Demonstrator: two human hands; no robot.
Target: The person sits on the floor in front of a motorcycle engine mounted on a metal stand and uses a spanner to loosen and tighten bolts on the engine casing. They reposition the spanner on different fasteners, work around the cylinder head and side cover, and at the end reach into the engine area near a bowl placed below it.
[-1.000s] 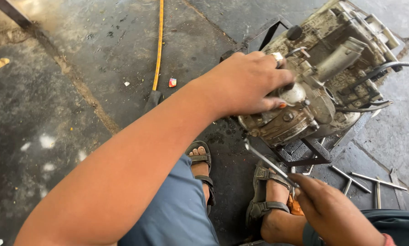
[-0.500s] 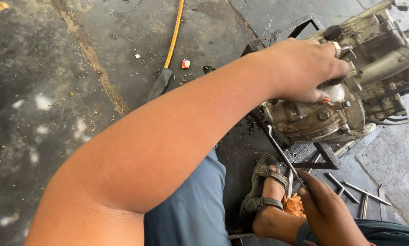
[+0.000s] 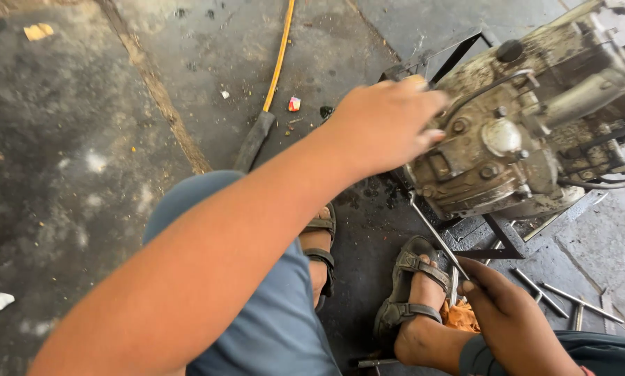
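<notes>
We steady grimy engine block (image 3: 528, 132) at 2 o'clock: left hand (image 3: 382, 125) flat, fingers spread on casing. Right hand (image 3: 507, 313), 5 o'clock, closed round long metal rod (image 3: 434, 233). Next, we judge: seat rod tip under casing.

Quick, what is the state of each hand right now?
Left hand: open, resting against the grimy engine, gripping nothing.
Right hand: closed on a thin metal rod.

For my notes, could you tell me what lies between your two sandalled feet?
The head view shows only bare, dark oil-stained concrete floor between the left sandalled foot and the right sandalled foot.
</notes>
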